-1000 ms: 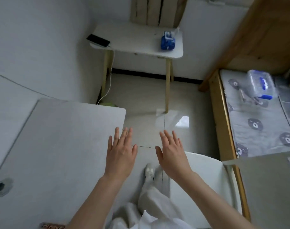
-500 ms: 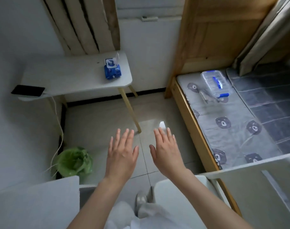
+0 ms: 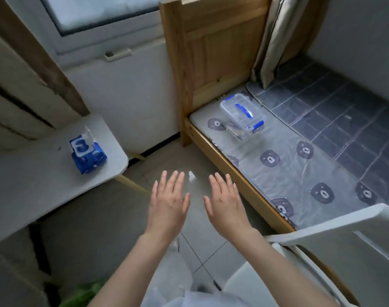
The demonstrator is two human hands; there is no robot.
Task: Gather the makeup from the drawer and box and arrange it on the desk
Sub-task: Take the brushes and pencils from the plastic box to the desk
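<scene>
A clear plastic box [image 3: 242, 113] with a blue handle and blue clips lies on the bed near the wooden headboard; a few thin dark items lie beside it on the sheet. My left hand [image 3: 168, 201] and my right hand [image 3: 225, 202] hover side by side over the floor, palms down, fingers straight, holding nothing. Both are well short of the box, which lies up and to the right of them. No drawer is in view.
A bed [image 3: 289, 173] with a bear-print sheet and wooden frame fills the right. A small white side table [image 3: 45, 173] on the left carries a blue tissue pack [image 3: 87, 156]. A white chair [image 3: 322, 229] stands at the lower right, a green bag [image 3: 85, 293] at the bottom.
The view has swung right and forward, from the white desk toward the bed. The clear box now lies nearer the middle. Both hands stay flat and empty ahead of me.
</scene>
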